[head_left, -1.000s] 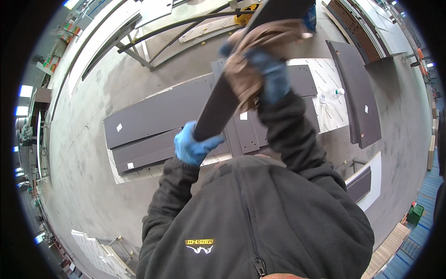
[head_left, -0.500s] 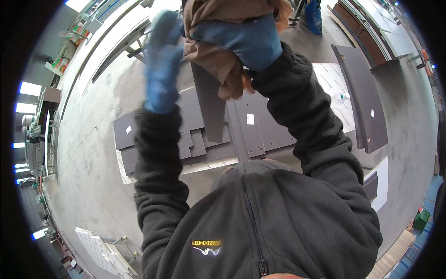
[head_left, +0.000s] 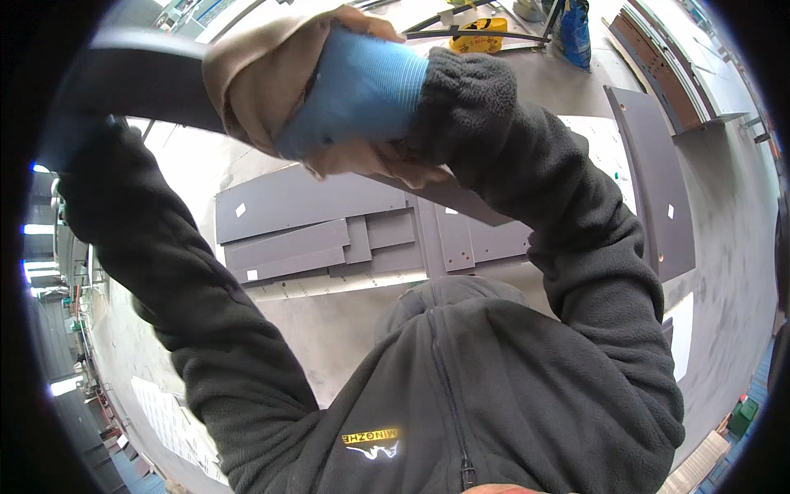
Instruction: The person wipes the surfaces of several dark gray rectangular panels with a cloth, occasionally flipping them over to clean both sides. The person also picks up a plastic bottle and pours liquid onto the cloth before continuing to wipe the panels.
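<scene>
A long dark board (head_left: 160, 86) is raised in front of me, slanting from the upper left down to the right behind the cloth. At its left end, my left hand (head_left: 72, 144) in a blue glove grips the lower edge; the fingers are dim and blurred. My right hand (head_left: 354, 95), also blue-gloved, is closed on a brown cloth (head_left: 263, 78) wrapped around the board's middle. The cloth hides part of the board and my right fingertips. Below lie several dark panels (head_left: 304, 198) with small white labels, some overlapping.
Dark panels (head_left: 650, 181) lean at the right, with a stack of boards (head_left: 675, 78) behind them. A yellow container (head_left: 479, 35) and a blue sack (head_left: 573, 33) stand at the far side. White sheets (head_left: 169, 416) lie at the lower left.
The board has swung from steeply hanging to a slant across the view. My left hand has moved outward to the left and down; my right hand has shifted left with the cloth.
</scene>
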Motion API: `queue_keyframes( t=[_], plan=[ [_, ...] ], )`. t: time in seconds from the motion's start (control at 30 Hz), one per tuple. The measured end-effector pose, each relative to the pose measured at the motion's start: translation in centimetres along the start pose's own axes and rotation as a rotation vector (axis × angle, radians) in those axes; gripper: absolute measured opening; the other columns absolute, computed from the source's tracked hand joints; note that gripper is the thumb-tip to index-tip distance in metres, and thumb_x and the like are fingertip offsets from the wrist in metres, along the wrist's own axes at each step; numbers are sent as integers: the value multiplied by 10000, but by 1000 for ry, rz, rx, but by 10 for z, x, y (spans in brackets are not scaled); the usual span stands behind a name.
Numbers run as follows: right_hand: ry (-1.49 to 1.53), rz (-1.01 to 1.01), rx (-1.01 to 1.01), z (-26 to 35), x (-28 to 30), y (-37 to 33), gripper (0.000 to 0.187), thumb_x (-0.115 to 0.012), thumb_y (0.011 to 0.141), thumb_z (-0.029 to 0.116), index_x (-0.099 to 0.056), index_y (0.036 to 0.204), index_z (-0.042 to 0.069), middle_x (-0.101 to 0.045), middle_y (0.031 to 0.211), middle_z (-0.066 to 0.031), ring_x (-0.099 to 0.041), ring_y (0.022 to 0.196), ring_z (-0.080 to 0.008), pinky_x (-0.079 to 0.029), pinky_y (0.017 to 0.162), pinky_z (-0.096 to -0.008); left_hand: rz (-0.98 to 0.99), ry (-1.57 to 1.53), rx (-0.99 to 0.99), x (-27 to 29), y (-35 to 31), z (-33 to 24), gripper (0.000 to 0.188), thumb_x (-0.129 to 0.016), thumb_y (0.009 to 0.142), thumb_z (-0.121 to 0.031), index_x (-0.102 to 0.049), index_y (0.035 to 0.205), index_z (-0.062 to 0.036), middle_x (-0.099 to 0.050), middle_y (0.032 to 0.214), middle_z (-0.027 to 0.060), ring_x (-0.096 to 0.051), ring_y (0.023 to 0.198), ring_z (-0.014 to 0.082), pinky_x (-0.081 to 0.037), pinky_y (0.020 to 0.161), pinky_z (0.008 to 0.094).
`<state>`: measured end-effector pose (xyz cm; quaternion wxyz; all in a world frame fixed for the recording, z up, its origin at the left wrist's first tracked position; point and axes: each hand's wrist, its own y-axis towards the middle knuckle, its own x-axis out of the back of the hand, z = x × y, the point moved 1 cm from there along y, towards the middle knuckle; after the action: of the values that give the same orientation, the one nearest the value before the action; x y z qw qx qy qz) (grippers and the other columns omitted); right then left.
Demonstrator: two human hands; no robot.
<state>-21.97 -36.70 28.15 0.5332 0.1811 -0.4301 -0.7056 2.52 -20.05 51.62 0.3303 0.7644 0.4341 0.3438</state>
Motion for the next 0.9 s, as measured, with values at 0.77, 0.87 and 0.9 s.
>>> queue_keyframes(
  t=[0.77,0.87,0.9],
  plan=[
    [505,177,-1914,199,111,-296,486,-926,711,133,-709,1132,22,-749,1019,-117,-716,845,-219,-621,771,-324,-445,-541,841,38,-233,161,538,-484,1068,-307,-524,1429,89,-655,1365,202,-609,1303,366,-465,1156,470],
    [278,249,-1952,220,137,-309,590,-949,649,54,-701,1179,-22,-752,1038,-123,-709,884,-217,-612,839,-340,-432,-538,890,39,-237,175,520,-493,1067,-261,-487,1439,103,-655,1357,210,-606,1307,368,-463,1168,469],
    [371,166,-1909,226,143,-317,490,-915,680,2,-685,1112,-18,-750,999,-125,-728,848,-220,-625,768,-338,-405,-537,907,39,-238,179,522,-496,1065,-254,-477,1444,105,-657,1355,210,-607,1305,368,-465,1169,466]
  ],
)
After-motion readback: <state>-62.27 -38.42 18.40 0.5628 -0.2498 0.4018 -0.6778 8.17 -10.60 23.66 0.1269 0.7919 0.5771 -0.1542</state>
